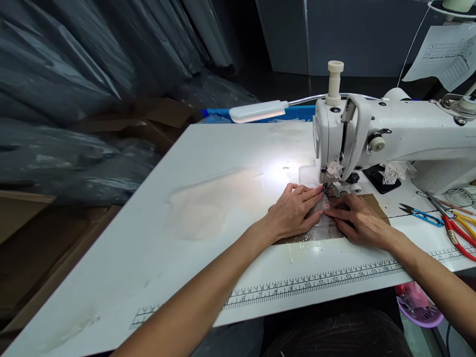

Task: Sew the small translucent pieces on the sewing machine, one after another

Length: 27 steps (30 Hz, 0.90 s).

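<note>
Both my hands lie flat on a small clear, glossy piece of material (323, 227) in front of the needle of a white sewing machine (372, 134). My left hand (293, 210) rests with fingers stretched toward the presser foot (329, 190). My right hand (357, 218) presses down beside it, fingertips meeting the left hand's near a small pink spot (326, 206). A brown patch (375, 206) on the table lies under the material. Neither hand grips anything.
The white table (186, 238) has a printed ruler (316, 282) along its front edge. Blue snips (424, 215) and red and yellow scissors (457, 233) lie at the right. A lamp (258, 110) lights the needle area. Dark plastic-wrapped rolls (74, 74) and cardboard stand at the left. A purple basket (420, 307) sits below.
</note>
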Available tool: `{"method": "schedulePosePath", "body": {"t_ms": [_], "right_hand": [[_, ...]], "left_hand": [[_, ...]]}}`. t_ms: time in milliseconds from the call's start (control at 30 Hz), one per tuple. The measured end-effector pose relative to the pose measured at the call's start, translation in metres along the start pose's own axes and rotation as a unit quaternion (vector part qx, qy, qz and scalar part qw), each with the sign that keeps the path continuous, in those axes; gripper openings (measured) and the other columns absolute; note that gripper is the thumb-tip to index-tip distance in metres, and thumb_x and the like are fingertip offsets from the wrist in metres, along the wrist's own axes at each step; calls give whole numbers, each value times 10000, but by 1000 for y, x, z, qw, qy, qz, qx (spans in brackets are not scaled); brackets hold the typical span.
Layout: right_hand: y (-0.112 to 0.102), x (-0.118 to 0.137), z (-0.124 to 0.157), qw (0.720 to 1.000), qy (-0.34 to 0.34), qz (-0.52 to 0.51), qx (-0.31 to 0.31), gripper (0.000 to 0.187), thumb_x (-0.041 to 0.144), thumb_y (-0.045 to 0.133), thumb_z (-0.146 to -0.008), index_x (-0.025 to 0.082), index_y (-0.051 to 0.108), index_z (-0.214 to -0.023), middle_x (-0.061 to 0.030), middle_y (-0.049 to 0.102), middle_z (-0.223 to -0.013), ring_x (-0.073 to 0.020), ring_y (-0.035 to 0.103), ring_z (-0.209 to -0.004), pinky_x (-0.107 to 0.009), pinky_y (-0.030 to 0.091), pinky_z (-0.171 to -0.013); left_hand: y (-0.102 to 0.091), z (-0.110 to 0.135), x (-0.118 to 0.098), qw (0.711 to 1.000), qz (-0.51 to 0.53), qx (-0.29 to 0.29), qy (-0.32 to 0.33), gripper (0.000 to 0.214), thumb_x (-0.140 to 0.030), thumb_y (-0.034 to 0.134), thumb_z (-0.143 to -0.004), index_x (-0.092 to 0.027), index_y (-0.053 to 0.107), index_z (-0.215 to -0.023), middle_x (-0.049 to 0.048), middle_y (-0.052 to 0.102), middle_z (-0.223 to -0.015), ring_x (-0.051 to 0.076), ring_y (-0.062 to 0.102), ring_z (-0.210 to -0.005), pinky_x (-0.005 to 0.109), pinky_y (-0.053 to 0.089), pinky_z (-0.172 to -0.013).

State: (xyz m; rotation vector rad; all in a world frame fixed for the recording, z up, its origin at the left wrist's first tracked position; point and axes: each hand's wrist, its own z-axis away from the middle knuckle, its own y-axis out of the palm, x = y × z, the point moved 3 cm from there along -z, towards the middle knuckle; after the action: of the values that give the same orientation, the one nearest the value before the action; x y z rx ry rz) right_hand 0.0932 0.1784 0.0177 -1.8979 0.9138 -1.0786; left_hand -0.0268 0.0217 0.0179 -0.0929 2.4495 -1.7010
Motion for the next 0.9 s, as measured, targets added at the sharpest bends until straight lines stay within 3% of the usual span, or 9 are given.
{"method": "schedulePosePath", "body": {"t_ms": [500, 700, 900], "right_hand": [[-1, 0, -1, 1000, -13, -1, -21, 333, 178, 515, -941, 239, 696, -1214, -109, 598, -1068, -241, 574, -1027, -454, 554, -888], [-1, 1, -1, 999, -12, -11, -28, 330, 162, 517, -936, 224, 704, -1201, -115, 603, -1068, -246, 576, -1027, -459, 550, -883], [1, -2, -1, 999, -5, -22, -37, 327, 159, 510, -931, 224, 720, -1173, -110, 605, -1056, -233, 580, -1020, -446, 539, -901]], "left_hand": [[-2, 0, -2, 1000, -3, -12, 0, 407, -369, 432, -992, -159, 598, -1298, 127, 582, -1389, 281, 616, -1089, 531, 387, -994], [-1, 0, -3, 1000, -12, -11, 6, 441, -360, 414, -995, -80, 601, -1279, 163, 588, -1374, 295, 608, -1085, 531, 387, -1000], [0, 1, -3, 1000, -5, -2, -2, 417, -348, 412, -991, -141, 574, -1315, 148, 576, -1390, 282, 583, -1140, 528, 370, -1031]]}}
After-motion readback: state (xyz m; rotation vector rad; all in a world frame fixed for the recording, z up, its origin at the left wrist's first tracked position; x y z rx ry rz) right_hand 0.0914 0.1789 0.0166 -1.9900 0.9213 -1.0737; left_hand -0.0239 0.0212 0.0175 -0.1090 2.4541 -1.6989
